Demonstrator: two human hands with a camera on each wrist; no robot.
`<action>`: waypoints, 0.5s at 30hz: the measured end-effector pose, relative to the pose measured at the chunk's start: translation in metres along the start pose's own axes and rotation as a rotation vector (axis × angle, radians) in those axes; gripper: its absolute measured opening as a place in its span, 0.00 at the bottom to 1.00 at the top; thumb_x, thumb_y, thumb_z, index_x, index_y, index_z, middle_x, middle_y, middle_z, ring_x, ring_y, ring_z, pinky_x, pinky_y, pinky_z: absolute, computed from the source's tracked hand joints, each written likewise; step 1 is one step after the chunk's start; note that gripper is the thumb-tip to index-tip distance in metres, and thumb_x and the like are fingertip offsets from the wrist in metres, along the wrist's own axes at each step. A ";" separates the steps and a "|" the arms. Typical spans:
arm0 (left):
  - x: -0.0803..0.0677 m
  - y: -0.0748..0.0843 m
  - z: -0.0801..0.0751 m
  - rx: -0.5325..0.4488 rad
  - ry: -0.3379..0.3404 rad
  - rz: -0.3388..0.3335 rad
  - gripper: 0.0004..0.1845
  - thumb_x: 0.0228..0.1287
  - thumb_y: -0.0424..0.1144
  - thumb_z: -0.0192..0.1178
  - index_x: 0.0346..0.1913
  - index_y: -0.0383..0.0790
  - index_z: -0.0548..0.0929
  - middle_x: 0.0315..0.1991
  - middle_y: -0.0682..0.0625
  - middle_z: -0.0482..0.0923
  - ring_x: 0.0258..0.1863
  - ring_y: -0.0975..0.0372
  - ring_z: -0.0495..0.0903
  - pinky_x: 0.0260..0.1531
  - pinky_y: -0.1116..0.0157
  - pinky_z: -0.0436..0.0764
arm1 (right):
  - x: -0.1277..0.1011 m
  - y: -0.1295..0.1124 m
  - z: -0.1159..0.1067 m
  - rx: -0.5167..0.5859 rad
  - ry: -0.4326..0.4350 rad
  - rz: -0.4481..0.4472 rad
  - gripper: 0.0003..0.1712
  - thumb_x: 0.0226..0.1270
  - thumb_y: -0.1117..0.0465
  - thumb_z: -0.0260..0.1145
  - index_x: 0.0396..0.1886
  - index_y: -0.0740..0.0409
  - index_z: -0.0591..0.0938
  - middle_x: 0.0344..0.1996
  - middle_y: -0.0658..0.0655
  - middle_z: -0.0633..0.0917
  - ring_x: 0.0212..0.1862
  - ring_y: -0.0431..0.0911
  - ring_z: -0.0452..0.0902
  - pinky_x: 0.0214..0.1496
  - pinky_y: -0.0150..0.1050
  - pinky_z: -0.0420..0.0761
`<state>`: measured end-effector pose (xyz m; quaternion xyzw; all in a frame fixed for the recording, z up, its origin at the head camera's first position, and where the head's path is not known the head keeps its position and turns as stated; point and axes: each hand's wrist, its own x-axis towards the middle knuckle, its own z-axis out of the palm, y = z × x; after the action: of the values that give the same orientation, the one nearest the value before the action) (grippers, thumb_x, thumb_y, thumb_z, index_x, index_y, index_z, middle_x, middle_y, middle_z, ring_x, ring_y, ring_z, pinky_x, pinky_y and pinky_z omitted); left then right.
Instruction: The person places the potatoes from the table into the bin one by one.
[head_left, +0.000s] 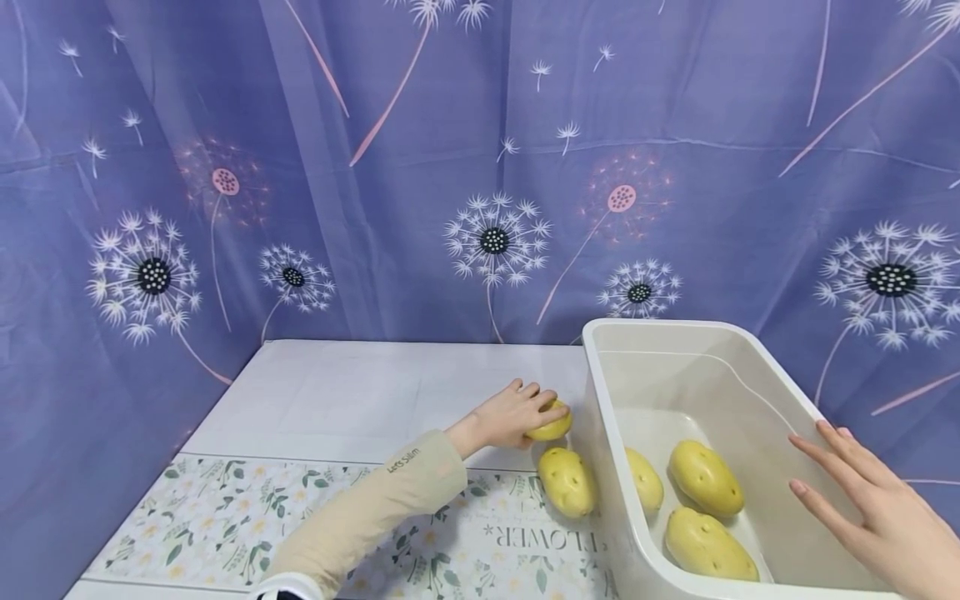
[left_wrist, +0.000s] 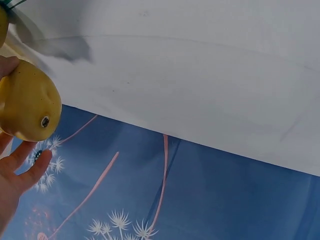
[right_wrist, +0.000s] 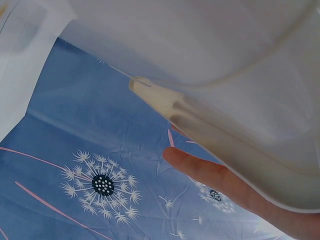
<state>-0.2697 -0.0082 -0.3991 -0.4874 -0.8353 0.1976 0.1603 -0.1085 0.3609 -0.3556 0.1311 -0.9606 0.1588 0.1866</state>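
**Left hand holds a potato beside the white tub; right hand spread at its rim**

Head view: the left hand [head_left: 510,414], in a beige sleeve [head_left: 375,508], reaches across the white table [head_left: 337,392] and curls its fingers over a yellow potato [head_left: 553,427] lying on the tabletop just left of the white plastic tub [head_left: 600,392]. A second potato [head_left: 567,481] lies on the floral mat [head_left: 225,517], just in front of the held one and against the tub's left wall. Inside the tub three more potatoes [head_left: 705,477] rest on the floor of it, close together. The right hand [head_left: 870,500] is at the tub's right rim, fingers straight and spread, holding nothing. A blue dandelion-print curtain [head_left: 480,167] hangs behind the table.

Left wrist view: the held potato [left_wrist: 27,102] sits at the left edge, with the hand's fingers [left_wrist: 30,172] below it and the thumb side above; the tub's white wall [left_wrist: 200,75] fills the upper part, the curtain [left_wrist: 200,200] below.

Right wrist view: one straight finger [right_wrist: 210,175] lies under the tub's cream rim [right_wrist: 225,135], right beside it; whether it touches cannot be told. The curtain [right_wrist: 75,150] shows behind.
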 end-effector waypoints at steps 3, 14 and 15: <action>-0.001 -0.001 -0.003 -0.006 0.019 0.006 0.40 0.46 0.54 0.62 0.65 0.52 0.60 0.56 0.52 0.67 0.46 0.61 0.71 0.43 0.63 0.73 | 0.000 0.000 0.000 0.005 0.007 -0.003 0.32 0.59 0.59 0.60 0.63 0.60 0.64 0.69 0.66 0.49 0.71 0.47 0.28 0.63 0.64 0.33; -0.007 -0.005 -0.012 0.005 0.082 0.028 0.39 0.46 0.53 0.62 0.64 0.52 0.61 0.55 0.53 0.67 0.44 0.61 0.71 0.40 0.64 0.73 | 0.000 -0.001 0.000 0.012 0.029 -0.016 0.32 0.58 0.60 0.61 0.63 0.59 0.65 0.69 0.65 0.50 0.71 0.42 0.28 0.63 0.65 0.34; -0.008 -0.005 -0.013 0.007 0.086 0.030 0.39 0.46 0.53 0.62 0.64 0.52 0.62 0.55 0.52 0.67 0.44 0.61 0.71 0.40 0.64 0.73 | 0.000 -0.002 0.000 0.017 0.034 -0.018 0.31 0.58 0.60 0.61 0.63 0.59 0.65 0.69 0.65 0.50 0.71 0.42 0.29 0.63 0.65 0.34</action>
<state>-0.2640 -0.0150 -0.3856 -0.5073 -0.8196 0.1815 0.1949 -0.1081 0.3594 -0.3553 0.1388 -0.9547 0.1673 0.2032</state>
